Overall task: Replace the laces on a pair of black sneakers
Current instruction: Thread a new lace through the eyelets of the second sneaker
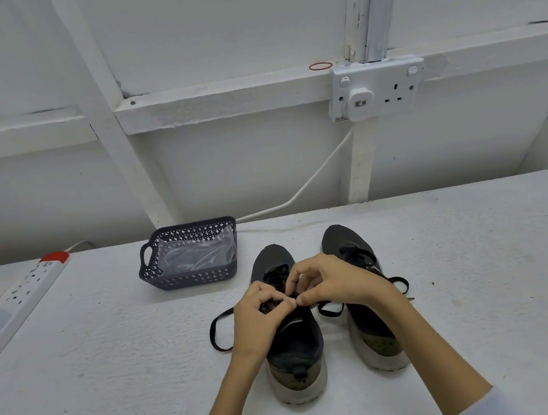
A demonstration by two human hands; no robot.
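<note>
Two black sneakers stand side by side on the white table, toes pointing away from me. Over the tongue of the left sneaker [294,339], my left hand [256,316] and my right hand [330,281] meet fingertip to fingertip, both pinching its black lace. A loose loop of that black lace [216,331] trails onto the table to the left. The right sneaker [369,323] has its lace through the upper eyelets, with loose ends lying on both sides; my right wrist covers its middle.
A dark perforated basket [156,271] lined with clear plastic sits behind the shoes to the left. A white power strip [24,289] lies along the left edge. A wall socket [377,89] with a white cable hangs behind.
</note>
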